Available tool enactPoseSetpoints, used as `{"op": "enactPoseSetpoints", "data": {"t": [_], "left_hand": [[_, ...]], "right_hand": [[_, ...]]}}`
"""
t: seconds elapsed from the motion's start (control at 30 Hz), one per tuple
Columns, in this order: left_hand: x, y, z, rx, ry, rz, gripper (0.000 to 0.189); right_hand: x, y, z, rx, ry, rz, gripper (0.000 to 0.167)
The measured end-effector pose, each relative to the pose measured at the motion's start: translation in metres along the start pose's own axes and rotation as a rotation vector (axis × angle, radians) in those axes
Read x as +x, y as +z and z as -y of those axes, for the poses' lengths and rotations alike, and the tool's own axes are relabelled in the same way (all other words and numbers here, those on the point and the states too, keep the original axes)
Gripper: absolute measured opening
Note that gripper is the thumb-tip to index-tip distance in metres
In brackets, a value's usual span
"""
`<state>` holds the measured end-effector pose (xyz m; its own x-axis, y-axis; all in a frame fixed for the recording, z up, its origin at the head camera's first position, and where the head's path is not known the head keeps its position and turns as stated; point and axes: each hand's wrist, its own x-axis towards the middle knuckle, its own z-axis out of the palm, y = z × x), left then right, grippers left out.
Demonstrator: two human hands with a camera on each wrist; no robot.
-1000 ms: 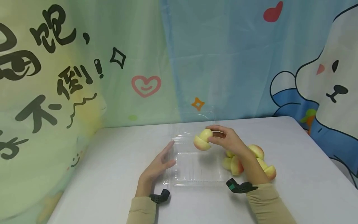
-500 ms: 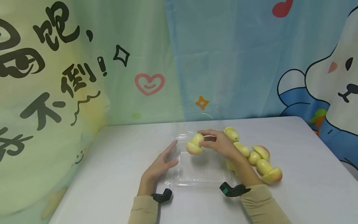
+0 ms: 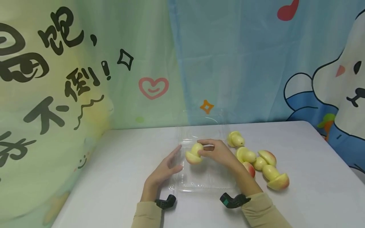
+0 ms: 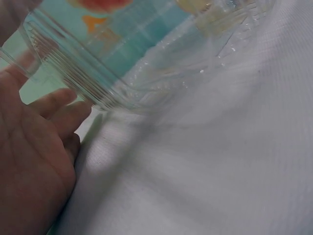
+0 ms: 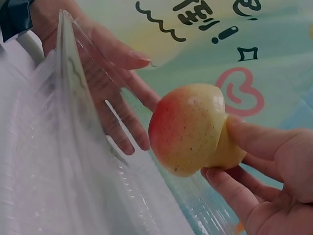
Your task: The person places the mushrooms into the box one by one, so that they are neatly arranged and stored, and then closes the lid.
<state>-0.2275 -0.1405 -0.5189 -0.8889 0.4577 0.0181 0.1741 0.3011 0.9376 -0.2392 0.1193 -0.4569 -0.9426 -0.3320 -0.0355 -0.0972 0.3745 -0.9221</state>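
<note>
My right hand (image 3: 218, 153) pinches a yellow mushroom-shaped piece (image 3: 193, 154) by its narrower end, above an open clear plastic box (image 3: 209, 180). In the right wrist view, its rounded cap (image 5: 181, 132) shows a red blush and small dark speckles. My left hand (image 3: 163, 169) is at the box's left side, fingers extended; in the left wrist view its fingers (image 4: 68, 115) touch or nearly touch the ridged clear wall (image 4: 73, 73). Several similar yellow pieces (image 3: 271, 174) lie on the table to the right of the box, one of them (image 3: 249, 169) partly hidden by my right forearm.
The box's clear lid (image 3: 203, 123) stands raised at the back, near the patterned curtain (image 3: 137, 110). White cloth covers the table (image 3: 122, 158). A dark wrist camera sits on each wrist.
My right hand has moved left and slightly down with the mushroom-shaped piece, further over the box. The left hand stays beside the box. The head view has shifted slightly.
</note>
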Motion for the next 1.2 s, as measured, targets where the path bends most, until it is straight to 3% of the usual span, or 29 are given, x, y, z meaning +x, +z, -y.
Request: {"op": "enactPoseSetpoints", "data": {"t": [0.4, 0.83, 1.2], "left_hand": [[0.001, -0.001, 0.002, -0.008, 0.038, 0.006, 0.08], [0.0, -0.001, -0.002, -0.005, 0.061, 0.024, 0.084], [0.0, 0.0, 0.002, 0.021, 0.04, 0.005, 0.087]], "right_hand": [[-0.001, 0.014, 0.008, 0.045, 0.031, -0.026, 0.05], [0.004, 0.031, -0.004, -0.056, 0.085, -0.056, 0.043], [0.004, 0.038, -0.007, -0.086, 0.054, -0.04, 0.041]]}}
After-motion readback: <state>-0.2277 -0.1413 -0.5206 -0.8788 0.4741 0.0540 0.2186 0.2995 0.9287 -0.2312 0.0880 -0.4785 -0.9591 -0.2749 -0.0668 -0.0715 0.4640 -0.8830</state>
